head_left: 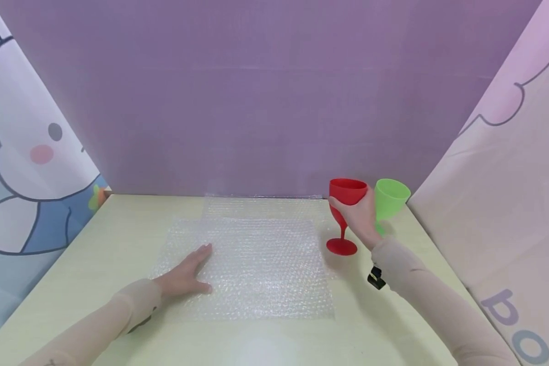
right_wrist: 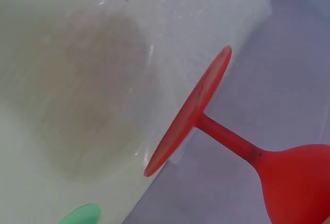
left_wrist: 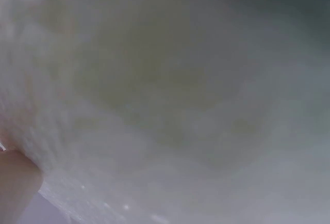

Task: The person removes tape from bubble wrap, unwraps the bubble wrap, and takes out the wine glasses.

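Note:
My right hand [head_left: 361, 216] grips a red plastic goblet [head_left: 340, 218] round its bowl. The goblet is roughly upright; in the right wrist view its foot [right_wrist: 188, 113] stands off the table, with a soft shadow beyond. Just right of that hand, a green goblet [head_left: 392, 201] stands partly hidden behind it; the right wrist view catches only a green edge [right_wrist: 82, 214]. Fingers spread, my left hand [head_left: 183, 278] rests on the left part of a clear bubble wrap sheet [head_left: 265, 269]. The left wrist view is mostly blurred, with a fingertip [left_wrist: 18, 182] at lower left.
Another bubble wrap piece [head_left: 261, 207] extends behind the front sheet to the table's back edge. The pale table [head_left: 119, 234] meets a purple back panel [head_left: 274, 101]. Printed cloth panels rise at the left [head_left: 23, 152] and right [head_left: 498, 203].

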`<state>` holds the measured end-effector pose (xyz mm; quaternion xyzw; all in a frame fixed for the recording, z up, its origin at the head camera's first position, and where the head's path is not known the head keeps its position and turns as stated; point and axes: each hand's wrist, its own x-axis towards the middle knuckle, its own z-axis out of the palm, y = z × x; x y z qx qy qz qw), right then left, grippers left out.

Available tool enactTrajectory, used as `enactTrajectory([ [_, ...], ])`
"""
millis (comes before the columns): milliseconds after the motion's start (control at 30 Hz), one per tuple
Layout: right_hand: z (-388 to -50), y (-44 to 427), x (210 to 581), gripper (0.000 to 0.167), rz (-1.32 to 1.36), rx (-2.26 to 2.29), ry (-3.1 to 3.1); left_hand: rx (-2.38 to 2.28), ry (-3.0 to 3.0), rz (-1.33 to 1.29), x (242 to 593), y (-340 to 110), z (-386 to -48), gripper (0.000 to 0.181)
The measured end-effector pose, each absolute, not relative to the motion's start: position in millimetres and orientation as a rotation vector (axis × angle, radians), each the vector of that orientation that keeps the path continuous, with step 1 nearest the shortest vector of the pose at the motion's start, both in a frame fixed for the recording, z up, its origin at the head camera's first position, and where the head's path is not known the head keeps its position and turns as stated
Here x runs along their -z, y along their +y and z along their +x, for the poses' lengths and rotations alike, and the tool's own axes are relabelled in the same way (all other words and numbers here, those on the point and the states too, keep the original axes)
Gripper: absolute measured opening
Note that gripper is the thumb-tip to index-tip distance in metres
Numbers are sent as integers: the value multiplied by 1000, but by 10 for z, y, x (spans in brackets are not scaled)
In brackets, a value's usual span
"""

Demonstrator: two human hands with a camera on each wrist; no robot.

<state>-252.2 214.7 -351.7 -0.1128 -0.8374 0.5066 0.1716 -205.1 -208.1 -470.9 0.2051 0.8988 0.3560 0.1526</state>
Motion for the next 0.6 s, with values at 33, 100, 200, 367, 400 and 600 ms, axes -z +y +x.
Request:
enactTrajectory([
  [33,-2505,2166,3525,85,-321,-1441,-2365,-1021,2577,586,4707,-2083,-2050,107],
  [100,-2477,2203,3546,86,-340,-1442,-2344,-1021,2572,576,4707,-2085,-2048,107],
  [200,-2433,2255,3588,89,-373,-1437,-2327,-1020,2566,569,4715,-2091,-2048,108],
  [367,-2381,2333,3683,90,-361,-1428,-2273,-1034,2568,596,4729,-2099,-2040,108],
  [400,-2369,2348,3698,90,-353,-1426,-2256,-1037,2567,597,4732,-2099,-2038,108],
  [600,-2297,2450,3799,88,-338,-1393,-2188,-1030,2559,592,4723,-2100,-2030,107],
])
